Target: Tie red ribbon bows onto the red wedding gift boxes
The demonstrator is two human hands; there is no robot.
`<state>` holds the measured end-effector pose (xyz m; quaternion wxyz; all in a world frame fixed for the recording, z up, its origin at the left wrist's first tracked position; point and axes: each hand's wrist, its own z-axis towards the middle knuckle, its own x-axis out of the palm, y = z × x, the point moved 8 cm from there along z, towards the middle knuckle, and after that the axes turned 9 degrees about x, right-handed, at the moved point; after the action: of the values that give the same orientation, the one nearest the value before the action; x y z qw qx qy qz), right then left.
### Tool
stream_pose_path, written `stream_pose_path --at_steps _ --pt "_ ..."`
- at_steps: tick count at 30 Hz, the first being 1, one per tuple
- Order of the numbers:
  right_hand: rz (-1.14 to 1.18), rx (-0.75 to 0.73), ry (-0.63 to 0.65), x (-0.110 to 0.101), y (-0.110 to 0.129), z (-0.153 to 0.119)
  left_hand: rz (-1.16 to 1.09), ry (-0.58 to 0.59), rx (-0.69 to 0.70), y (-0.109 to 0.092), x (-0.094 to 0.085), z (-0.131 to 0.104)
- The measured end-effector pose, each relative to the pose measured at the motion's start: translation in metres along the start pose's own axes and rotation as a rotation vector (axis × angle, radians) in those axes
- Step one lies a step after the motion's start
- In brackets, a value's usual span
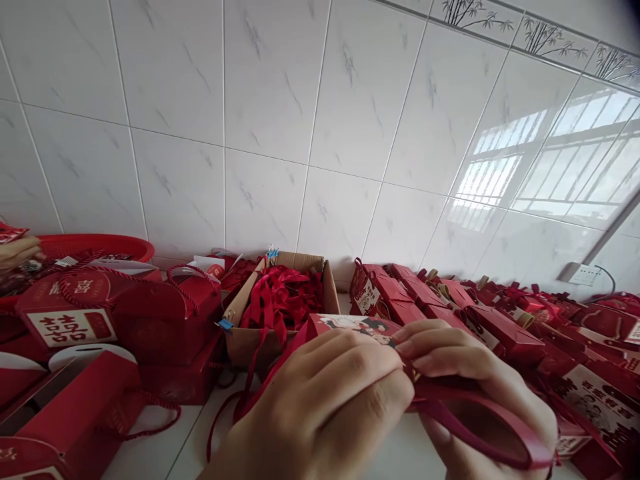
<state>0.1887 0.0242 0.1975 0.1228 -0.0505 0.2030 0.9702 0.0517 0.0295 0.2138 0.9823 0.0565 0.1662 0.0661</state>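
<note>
A red box (325, 324) with a printed picture on top is between my two hands, low in the centre of the head view. My left hand (330, 400) has its fingers curled against the near side of the box and hides much of it. My right hand (480, 380) is wrapped round the right end of the box, fingertips on its top edge. A dark red ribbon loop (500, 423) hangs from that end, against my right palm.
An open cardboard box (330, 293) of red ribbons stands against the tiled wall. Red gift boxes (165, 327) and a red basket (143, 248) lie left, with another person's hand (20, 253). Rows of red boxes (500, 327) fill the right.
</note>
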Motion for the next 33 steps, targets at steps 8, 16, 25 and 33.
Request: stream_pose_path --at_steps 8,16,25,33 --pt "-0.013 0.02 -0.097 0.003 0.001 0.006 -0.064 0.023 -0.03 0.011 0.008 -0.008" --pt "-0.022 0.222 0.056 0.011 -0.028 0.006 -0.295 0.181 -0.445 0.052 0.024 -0.018" --pt "-0.052 0.2 0.07 0.02 -0.031 0.013 -0.183 0.242 -0.319 0.056 0.015 -0.009" --pt "-0.059 0.221 0.049 0.019 -0.036 0.014 -0.102 0.205 -0.349 0.062 0.015 -0.012"
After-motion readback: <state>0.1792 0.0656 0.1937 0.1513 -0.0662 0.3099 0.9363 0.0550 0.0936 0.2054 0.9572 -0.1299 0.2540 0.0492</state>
